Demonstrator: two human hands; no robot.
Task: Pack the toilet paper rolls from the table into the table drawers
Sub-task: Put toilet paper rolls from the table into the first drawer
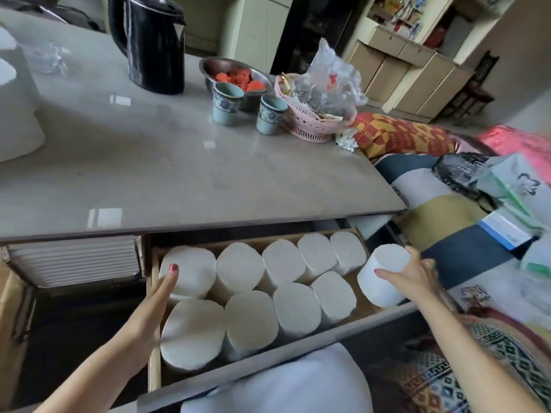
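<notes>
An open wooden drawer (155,308) under the grey table top (149,162) holds several white toilet paper rolls standing in two rows. My left hand (155,302) rests against the leftmost back roll (190,269), fingers spread, gripping nothing. My right hand (411,275) is closed around another white roll (381,281), tilted, at the drawer's right end above the last empty spot. More white rolls (15,108) stand on the table at the far left edge.
On the table stand a black kettle (149,40), a metal bowl of red pieces (235,73), two cups (226,102), and a pink basket (310,120). A shut drawer (74,260) lies left of the open one. Cushions and boxes (507,204) crowd the right.
</notes>
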